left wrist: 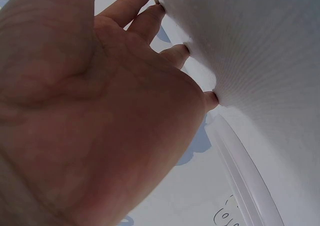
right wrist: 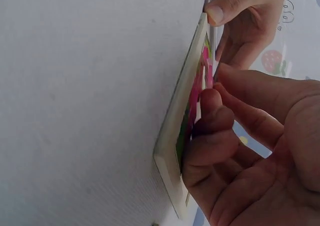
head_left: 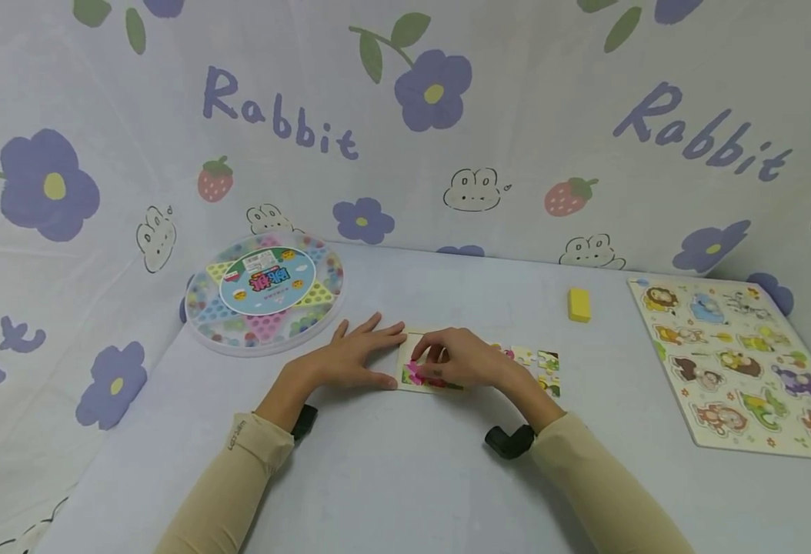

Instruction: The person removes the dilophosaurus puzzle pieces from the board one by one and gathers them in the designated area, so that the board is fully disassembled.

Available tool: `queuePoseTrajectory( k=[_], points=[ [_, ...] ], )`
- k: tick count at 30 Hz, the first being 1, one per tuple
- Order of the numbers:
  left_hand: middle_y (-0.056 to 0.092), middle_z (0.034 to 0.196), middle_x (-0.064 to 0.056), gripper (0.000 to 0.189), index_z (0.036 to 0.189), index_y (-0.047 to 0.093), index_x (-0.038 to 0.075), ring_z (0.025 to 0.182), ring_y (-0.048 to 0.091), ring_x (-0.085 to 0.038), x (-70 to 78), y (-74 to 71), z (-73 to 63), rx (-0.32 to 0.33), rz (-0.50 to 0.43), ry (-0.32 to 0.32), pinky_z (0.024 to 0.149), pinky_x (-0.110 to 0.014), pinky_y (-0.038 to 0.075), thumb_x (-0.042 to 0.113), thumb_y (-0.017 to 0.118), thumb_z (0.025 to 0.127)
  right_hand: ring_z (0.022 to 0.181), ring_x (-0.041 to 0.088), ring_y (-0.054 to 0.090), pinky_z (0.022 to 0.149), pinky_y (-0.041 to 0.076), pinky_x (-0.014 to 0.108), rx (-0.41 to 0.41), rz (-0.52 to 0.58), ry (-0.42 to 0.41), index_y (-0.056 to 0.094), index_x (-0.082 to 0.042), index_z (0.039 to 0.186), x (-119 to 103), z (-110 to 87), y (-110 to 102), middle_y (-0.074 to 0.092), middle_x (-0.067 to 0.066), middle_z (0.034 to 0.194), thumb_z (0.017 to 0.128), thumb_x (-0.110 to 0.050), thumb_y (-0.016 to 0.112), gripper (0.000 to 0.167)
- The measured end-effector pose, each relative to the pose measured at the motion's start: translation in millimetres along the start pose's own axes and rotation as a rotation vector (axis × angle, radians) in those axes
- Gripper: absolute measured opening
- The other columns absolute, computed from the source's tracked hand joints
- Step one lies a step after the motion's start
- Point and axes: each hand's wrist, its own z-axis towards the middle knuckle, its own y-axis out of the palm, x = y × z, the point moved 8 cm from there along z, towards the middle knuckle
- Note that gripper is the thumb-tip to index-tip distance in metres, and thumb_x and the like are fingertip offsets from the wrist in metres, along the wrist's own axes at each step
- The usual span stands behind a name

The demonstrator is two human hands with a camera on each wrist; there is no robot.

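Observation:
A shallow jigsaw board point(right wrist: 175, 136) with a pale rim lies on the table, a pink and green picture partly filling it. At its left edge rests my left hand point(head_left: 350, 354), fingers spread, with the thumb on the near left corner in the right wrist view. Over the board, my right hand point(head_left: 468, 358) pinches a pink puzzle piece point(right wrist: 209, 75) between thumb and finger. That hand hides much of the board. Just right of it lie several joined puzzle pieces point(head_left: 548, 362) in green and yellow.
A round Chinese checkers box point(head_left: 198, 331) with a clear lid stands at the back left. Behind the loose pieces is a yellow block point(head_left: 579, 305). An animal peg puzzle board point(head_left: 713, 362) lies at the right. Patterned cloth point(head_left: 405, 177) hangs behind the table.

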Motion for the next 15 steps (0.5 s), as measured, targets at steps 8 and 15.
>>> queuePoseTrajectory(
  k=[8,15],
  points=[
    [0.021,0.179,0.006,0.084,0.166,0.037,0.022,0.17,-0.003,-0.031,1.8,0.0,-0.5,-0.001,-0.001,0.003,0.128,-0.075,-0.01,0.046,0.076,0.096,0.075,0.012,0.058,0.068,0.048,0.024,0.073,0.022,-0.019,0.074,-0.013,0.114,-4.3,-3.0,-4.1,0.073,0.005,0.096,0.099,-0.015,0.072,0.015],
    [0.021,0.179,0.006,0.083,0.166,0.038,0.023,0.17,-0.002,-0.031,1.3,-0.6,-1.2,0.004,0.003,-0.003,0.129,-0.074,-0.009,0.046,0.076,0.096,0.073,0.011,0.059,0.067,0.048,0.023,0.097,0.037,-0.042,0.073,-0.014,0.11,-5.8,-2.3,-3.9,0.075,0.004,0.098,0.1,-0.012,0.072,0.011]
  ],
)
